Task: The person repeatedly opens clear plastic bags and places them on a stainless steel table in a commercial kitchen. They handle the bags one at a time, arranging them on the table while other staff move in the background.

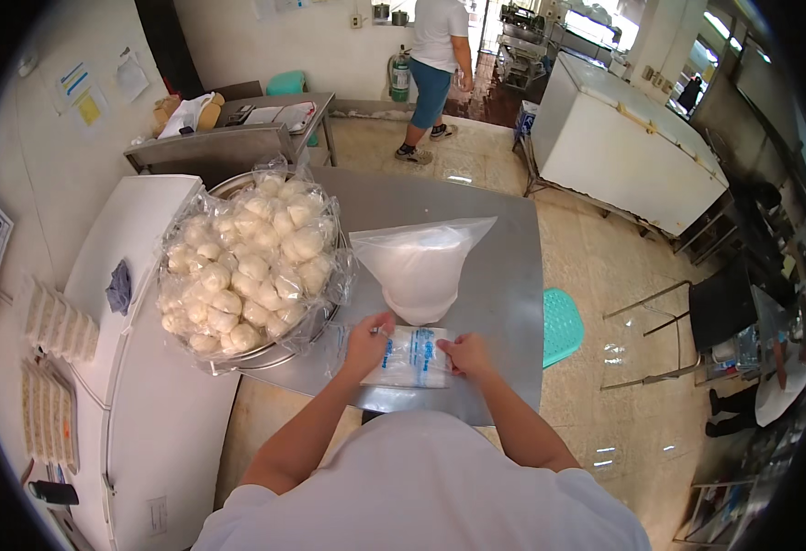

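Note:
A flat packet of clear plastic bags point(413, 365) with blue print lies on the metal table in front of me. My left hand point(367, 344) grips its left side, the fingers partly hidden. On the right edge, my right hand point(468, 355) pinches the packet between thumb and fingers. Just beyond it stands an open-topped clear plastic bag point(422, 279) filled with white powder. To the left, many pale dough balls point(244, 265) in clear plastic bags are heaped in a large round metal basin point(258, 359). Loose clear plastic point(334, 344) lies beside my left hand.
The stainless steel table point(506, 275) has a turquoise stool point(560, 327) at its right edge. A white chest freezer point(162, 413) adjoins on the left, with a purple cloth point(119, 286) on it. Another freezer point(623, 138) and a standing person point(437, 62) are farther off.

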Motion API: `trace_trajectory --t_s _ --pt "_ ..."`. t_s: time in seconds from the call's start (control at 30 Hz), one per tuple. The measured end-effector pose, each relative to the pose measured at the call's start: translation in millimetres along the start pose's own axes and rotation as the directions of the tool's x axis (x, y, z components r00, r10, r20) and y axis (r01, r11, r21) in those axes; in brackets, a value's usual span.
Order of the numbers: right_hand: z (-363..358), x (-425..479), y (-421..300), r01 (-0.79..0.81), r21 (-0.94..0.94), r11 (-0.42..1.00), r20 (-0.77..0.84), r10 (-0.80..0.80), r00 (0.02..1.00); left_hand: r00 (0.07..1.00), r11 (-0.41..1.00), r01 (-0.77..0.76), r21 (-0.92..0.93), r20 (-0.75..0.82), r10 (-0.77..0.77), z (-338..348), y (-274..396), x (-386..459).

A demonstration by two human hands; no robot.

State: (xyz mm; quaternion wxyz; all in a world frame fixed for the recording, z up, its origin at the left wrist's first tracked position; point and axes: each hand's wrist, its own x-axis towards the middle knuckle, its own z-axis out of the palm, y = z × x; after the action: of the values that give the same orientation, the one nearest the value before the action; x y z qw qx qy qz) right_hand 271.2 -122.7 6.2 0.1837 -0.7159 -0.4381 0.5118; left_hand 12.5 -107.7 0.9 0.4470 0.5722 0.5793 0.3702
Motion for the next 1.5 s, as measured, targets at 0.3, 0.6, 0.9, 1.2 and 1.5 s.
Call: trace_trajectory --t_s 0.3,0.6,0.9,1.2,1.5 --pt "2.7 7.3 59.0 0.162 0.575 0.802 -0.253 -0.014 0.967 0.936 0.672 -0.351 0.652 0.224 0.271 13.4 -47.6 -31.9" --pt "-50.6 -71.4 2.5 0.569 0.141 0.81 -0.536 -0.421 0.732 0.938 0.724 -0.333 0.605 0.291 0.188 13.2 -18.9 -32.8" --pt "-55.5 -158.8 -73.7 0.779 -0.365 0.509 -0.27 -0.859 0.435 0.833 0.909 -0.077 -0.41 0.475 0.285 34.3 147.9 -61.1" --pt "-56.8 -151.0 -64.7 0.691 -0.378 0.616 -0.389 -0.783 0.485 0.699 0.82 -0.126 -0.558 0.537 0.472 7.7 170.8 -61.8" --pt "-84.3 -133.8 -99.9 0.063 0.974 0.215 0.041 -0.449 0.893 0.691 0.371 0.507 -0.778 0.624 0.365 -31.4 117.0 -42.8"
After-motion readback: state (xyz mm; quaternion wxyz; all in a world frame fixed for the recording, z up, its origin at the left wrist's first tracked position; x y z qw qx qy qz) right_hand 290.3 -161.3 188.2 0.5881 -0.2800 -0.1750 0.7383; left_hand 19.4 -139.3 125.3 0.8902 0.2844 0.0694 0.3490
